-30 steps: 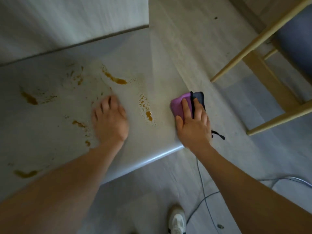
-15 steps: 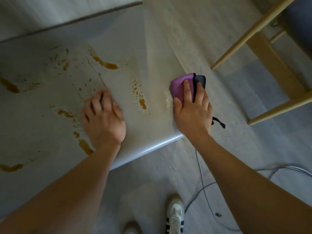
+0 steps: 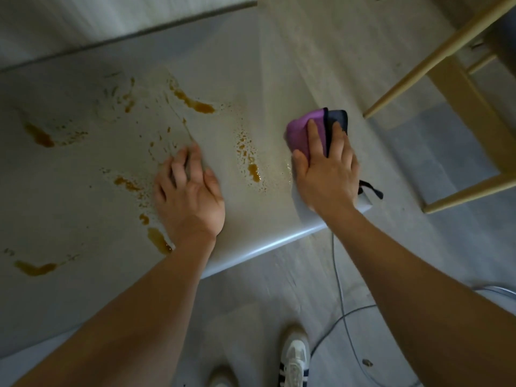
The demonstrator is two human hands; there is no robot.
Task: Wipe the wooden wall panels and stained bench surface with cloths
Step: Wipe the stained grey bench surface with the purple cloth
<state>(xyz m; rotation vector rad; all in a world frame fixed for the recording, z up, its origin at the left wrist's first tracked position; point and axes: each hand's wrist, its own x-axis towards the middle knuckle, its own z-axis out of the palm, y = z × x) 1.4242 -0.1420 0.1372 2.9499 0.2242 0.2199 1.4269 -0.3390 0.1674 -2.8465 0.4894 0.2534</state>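
Right hand (image 3: 326, 177): flat, fingers straight, pressing purple cloth (image 3: 305, 131) by the bench (image 3: 69, 196) corner edge.
Left hand (image 3: 190, 196): spread on bench, holding nothing, brown stains (image 3: 195, 104) around.

Wooden chair legs (image 3: 435, 54), floor cable (image 3: 342, 308), white sneaker (image 3: 293, 358).

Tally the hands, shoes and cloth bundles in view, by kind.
Hands: 2, left hand and right hand
Shoes: 2, striped shoe and plain shoe at the bottom edge
Cloth bundles: 1, purple and dark cloth under the right hand
Total: 5
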